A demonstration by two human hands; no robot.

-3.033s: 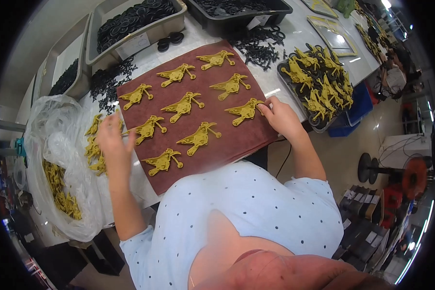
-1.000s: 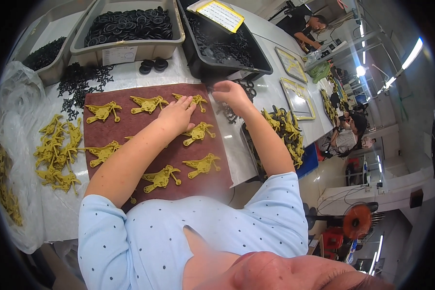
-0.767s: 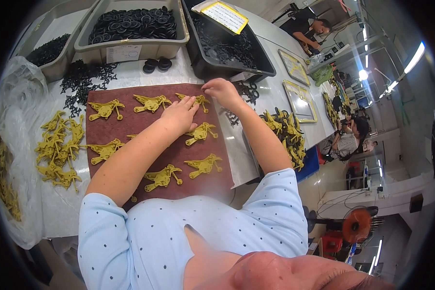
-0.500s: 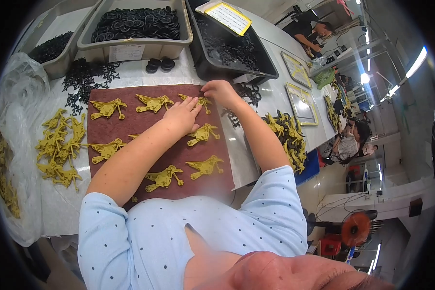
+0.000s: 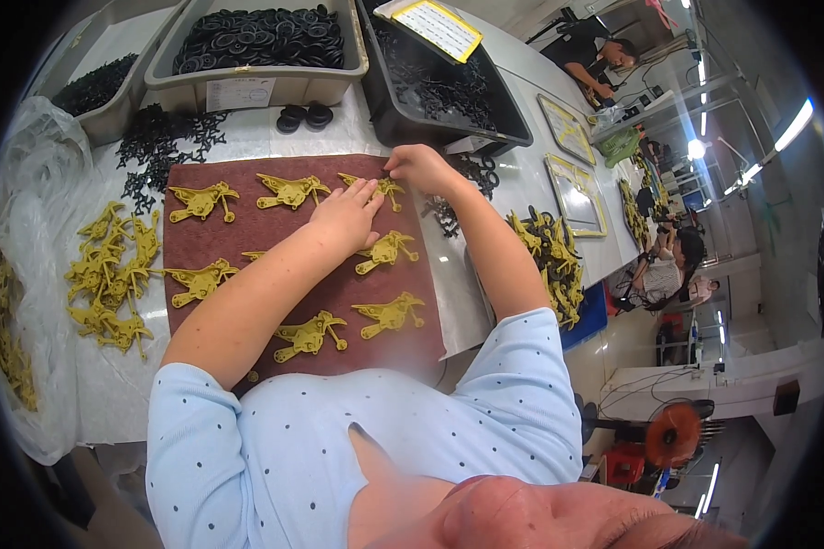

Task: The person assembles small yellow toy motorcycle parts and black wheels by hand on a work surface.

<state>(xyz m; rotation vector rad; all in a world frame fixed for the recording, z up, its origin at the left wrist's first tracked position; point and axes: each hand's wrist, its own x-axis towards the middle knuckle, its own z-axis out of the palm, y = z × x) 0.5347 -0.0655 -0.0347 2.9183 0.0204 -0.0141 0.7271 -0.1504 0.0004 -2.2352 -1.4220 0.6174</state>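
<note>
On the brown mat (image 5: pixel 247 247), I am pinching the top-row yellow part (image 5: pixel 375 186) with my right hand (image 5: pixel 418 167); my left hand (image 5: pixel 343 212), fingers together, is pressing just below it. Its long axis is running sideways between both.

Factory assembly floor. A long white table (image 5: pixel 275 137) carries grey bins (image 5: pixel 256 87) and a dark tray (image 5: pixel 449 101) filled with small black parts, a brown work mat (image 5: pixel 247 274) set with identical yellow moulded pieces (image 5: pixel 389 314), and loose heaps of the same pieces (image 5: pixel 110 274) beside a clear plastic bag (image 5: pixel 18 274). Further along the table lie framed trays (image 5: pixel 572 178) and more yellow pieces (image 5: pixel 549 261). Other workers (image 5: pixel 664 270) sit nearby under strip lights (image 5: pixel 792 123); a floor fan (image 5: pixel 673 435) stands in the aisle.
</note>
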